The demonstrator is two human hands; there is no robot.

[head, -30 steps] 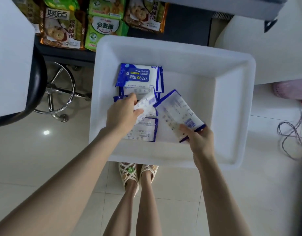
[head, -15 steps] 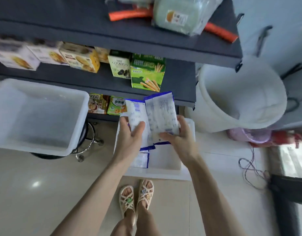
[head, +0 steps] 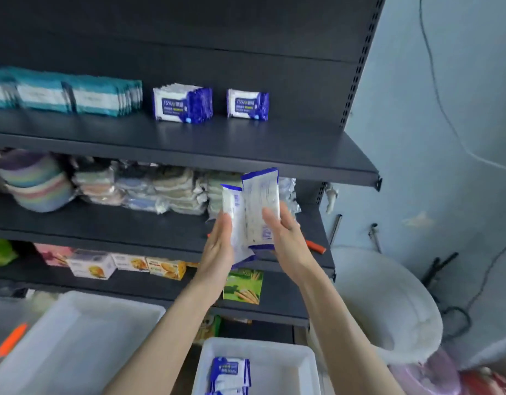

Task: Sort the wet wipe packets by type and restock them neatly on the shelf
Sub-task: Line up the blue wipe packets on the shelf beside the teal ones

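- Two or more wet wipe packets (head: 253, 209) stand upright, printed backs toward the camera, sandwiched between both grips in front of the middle shelf (head: 132, 223).
- Left grip (head: 220, 246): fingers straight, pressed flat against the left side of the bundle, not wrapped round it.
- Right grip (head: 289, 240): thumb across the front, fingers behind, clamped on the bundle.
- Hazard, slip: the packets sit staggered, the left one lower. Slick film held mainly by side pressure may slide out if either grip eases, dropping toward the white bin (head: 274, 347) below.
- Hazard, toppling: the likely target is the top shelf (head: 274, 143). The right blue row (head: 247, 105) is short and may fall if packets are pushed in hard.
- Hazard, mis-sort: the teal packets (head: 75, 95) at far left are another type; keep the bundle with the left blue row (head: 183, 105) or its neighbour.
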